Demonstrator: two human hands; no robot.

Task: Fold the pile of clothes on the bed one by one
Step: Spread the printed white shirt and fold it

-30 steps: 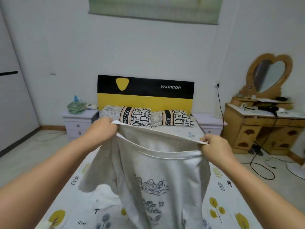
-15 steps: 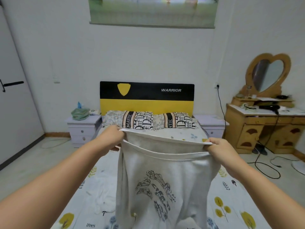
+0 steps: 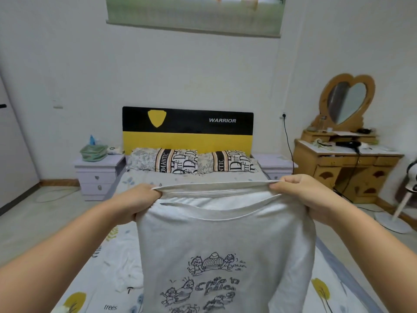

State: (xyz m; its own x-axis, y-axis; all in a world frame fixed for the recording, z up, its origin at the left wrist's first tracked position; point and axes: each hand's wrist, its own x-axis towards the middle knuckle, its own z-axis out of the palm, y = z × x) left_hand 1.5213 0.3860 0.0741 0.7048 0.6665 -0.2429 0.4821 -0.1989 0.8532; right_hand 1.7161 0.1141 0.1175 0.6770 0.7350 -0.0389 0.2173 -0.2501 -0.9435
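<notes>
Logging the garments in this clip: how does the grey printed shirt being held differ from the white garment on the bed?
The grey shirt hangs spread between the left hand and right hand; the white garment lies crumpled on the bed, untouched. The grey shirt carries a cartoon print; no print shows on the white garment. Neither is folded yet.

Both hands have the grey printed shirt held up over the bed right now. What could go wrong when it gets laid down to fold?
1. The left hand and right hand pinch the grey shirt only at its top edge; if either grip slips, it could drop crooked.
2. A white garment lies crumpled on the bed just below; the shirt may land on it and bunch.
3. The shirt hides the bed surface ahead, so placement is partly blind.
</notes>
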